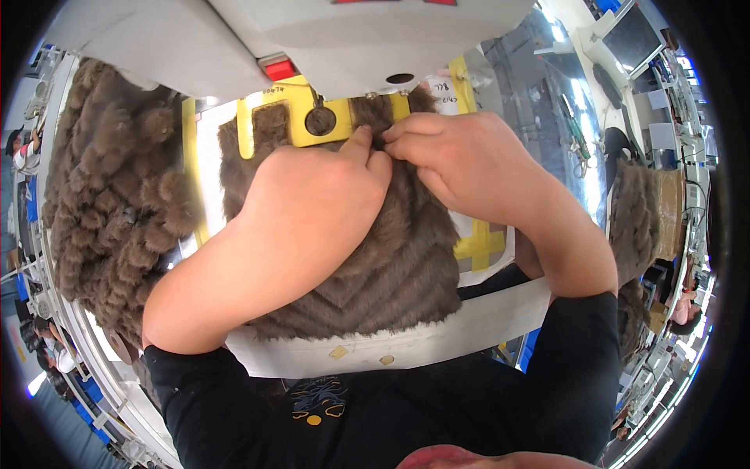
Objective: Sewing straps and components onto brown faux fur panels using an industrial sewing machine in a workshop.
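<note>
A brown fur piece (391,281) lies spread in front of me, its front edge reaching onto a white board. My left hand (316,191) rests on the fur with its fingers curled, thumb and index finger closed at a spot by the yellow frame. Close beside it, my right hand (461,156) has its fingertips pinched on the same spot of fur. Both sets of fingertips nearly meet; exactly what lies between them is hidden. The flat yellow frame (298,129) sits over the far part of the fur, which shows through its openings.
A pale machine head (328,47) with a red part overhangs the yellow frame. At the left lies a big heap of brown fur pieces (117,187). More fur (634,211) is at the right. Yellow tape (478,246) marks the work surface, and a white board (406,352) runs along the front.
</note>
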